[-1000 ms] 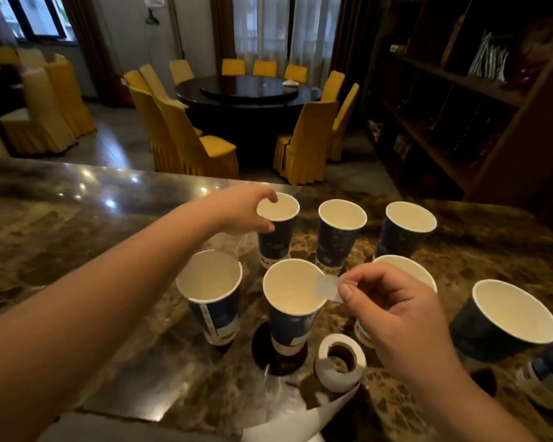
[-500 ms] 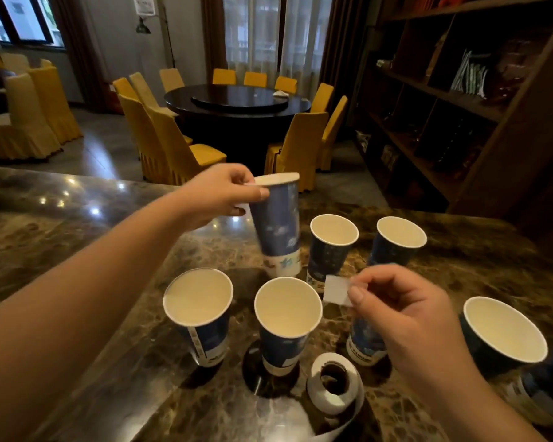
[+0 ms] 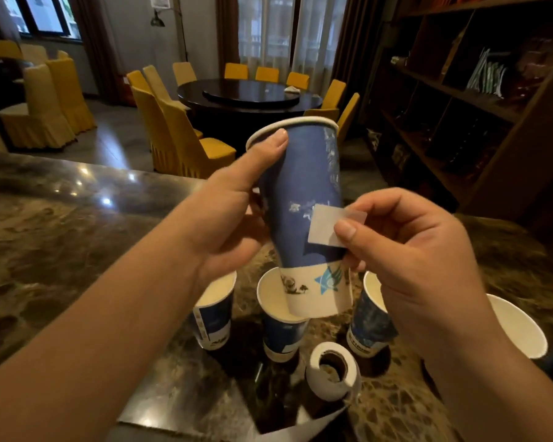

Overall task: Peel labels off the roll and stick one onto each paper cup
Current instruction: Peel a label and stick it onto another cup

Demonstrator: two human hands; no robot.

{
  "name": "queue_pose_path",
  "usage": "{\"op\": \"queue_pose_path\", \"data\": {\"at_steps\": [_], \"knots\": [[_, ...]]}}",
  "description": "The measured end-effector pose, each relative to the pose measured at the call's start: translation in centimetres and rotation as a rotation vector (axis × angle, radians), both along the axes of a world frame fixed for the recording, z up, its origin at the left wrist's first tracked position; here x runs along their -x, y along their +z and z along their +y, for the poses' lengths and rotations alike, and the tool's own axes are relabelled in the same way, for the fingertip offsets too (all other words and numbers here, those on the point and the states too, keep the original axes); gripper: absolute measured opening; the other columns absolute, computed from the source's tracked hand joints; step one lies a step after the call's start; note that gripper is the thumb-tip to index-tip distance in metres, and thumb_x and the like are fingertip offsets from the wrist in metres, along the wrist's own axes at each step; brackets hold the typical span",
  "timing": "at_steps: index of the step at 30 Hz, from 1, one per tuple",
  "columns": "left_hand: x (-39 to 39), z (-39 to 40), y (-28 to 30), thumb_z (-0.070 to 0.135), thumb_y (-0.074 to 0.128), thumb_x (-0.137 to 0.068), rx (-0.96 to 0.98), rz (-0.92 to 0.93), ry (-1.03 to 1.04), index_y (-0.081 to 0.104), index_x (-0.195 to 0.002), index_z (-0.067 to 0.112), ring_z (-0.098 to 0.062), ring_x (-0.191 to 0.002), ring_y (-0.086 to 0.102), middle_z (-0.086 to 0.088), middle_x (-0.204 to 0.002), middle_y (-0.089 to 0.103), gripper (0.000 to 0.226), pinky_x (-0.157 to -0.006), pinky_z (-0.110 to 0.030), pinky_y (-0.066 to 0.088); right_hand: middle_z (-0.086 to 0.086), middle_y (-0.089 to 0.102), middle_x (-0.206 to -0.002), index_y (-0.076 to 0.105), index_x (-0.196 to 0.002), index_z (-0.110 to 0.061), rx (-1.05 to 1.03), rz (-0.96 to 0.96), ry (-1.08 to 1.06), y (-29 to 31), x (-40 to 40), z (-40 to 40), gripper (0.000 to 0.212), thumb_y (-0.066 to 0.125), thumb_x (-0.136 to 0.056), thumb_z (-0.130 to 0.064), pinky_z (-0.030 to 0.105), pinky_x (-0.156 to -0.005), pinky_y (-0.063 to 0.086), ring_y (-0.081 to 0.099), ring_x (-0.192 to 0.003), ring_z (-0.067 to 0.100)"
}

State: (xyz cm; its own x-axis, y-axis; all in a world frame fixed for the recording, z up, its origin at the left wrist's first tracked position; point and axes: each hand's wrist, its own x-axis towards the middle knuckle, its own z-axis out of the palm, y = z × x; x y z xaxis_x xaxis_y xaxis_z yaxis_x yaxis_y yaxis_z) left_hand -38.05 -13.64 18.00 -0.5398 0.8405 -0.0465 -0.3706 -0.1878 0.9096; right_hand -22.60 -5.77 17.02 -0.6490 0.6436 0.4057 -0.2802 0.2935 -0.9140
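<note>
At the centre of the frame the left hand (image 3: 227, 224) grasps a blue paper cup (image 3: 304, 199) raised above the marble counter (image 3: 61, 250), thumb lying up its side toward the rim. The right hand (image 3: 419, 260) pinches a small white label (image 3: 328, 226) between thumb and forefinger, holding it against the cup's blue wall. The raised cup and both hands hide part of the 4 cups standing on the counter in the lower middle: 1 under the left hand (image 3: 213, 314), 1 directly below the lifted cup (image 3: 281, 330), 1 behind the right hand (image 3: 369, 323), and 1 at the right edge (image 3: 521, 327). The label roll (image 3: 332, 373) lies just in front of them, its backing strip (image 3: 300, 430) trailing to the bottom edge. A round dark table (image 3: 249, 97) ringed by yellow chairs (image 3: 189, 138) fills the upper middle; dark wooden shelves (image 3: 479, 100) occupy the upper right.
</note>
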Motion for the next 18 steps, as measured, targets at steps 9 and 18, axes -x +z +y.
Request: {"op": "queue_pose_path", "data": {"at_steps": [9,18], "knots": [[-2.9,-0.5,-2.0,0.055,0.065,-0.075,0.107,0.093,-0.161,0.054,-0.129,0.014,-0.026,-0.102,0.07,-0.012,-0.114,0.071,0.069,-0.086,-0.043,0.057,0.0,0.072,-0.076,0.068,-0.078,-0.02,-0.056,-0.109,-0.122,-1.4,-0.6,-0.3,0.01,0.073,-0.078,-0.011,0.019,-0.059,0.055,0.067,-0.069,0.01],[-2.0,-0.4,-3.2,0.015,0.081,-0.06,0.075,0.433,-0.11,0.038,-0.135,0.027,-0.022,-0.111,0.066,-0.004,-0.125,0.063,0.088,-0.095,-0.048,0.053,-0.003,0.07,-0.077,0.068,-0.082,-0.027,-0.141,-0.229,-0.168,-2.1,-0.9,0.8,0.011,0.076,-0.08,-0.02,0.022,-0.058,0.055,0.067,-0.071,0.013]]}}
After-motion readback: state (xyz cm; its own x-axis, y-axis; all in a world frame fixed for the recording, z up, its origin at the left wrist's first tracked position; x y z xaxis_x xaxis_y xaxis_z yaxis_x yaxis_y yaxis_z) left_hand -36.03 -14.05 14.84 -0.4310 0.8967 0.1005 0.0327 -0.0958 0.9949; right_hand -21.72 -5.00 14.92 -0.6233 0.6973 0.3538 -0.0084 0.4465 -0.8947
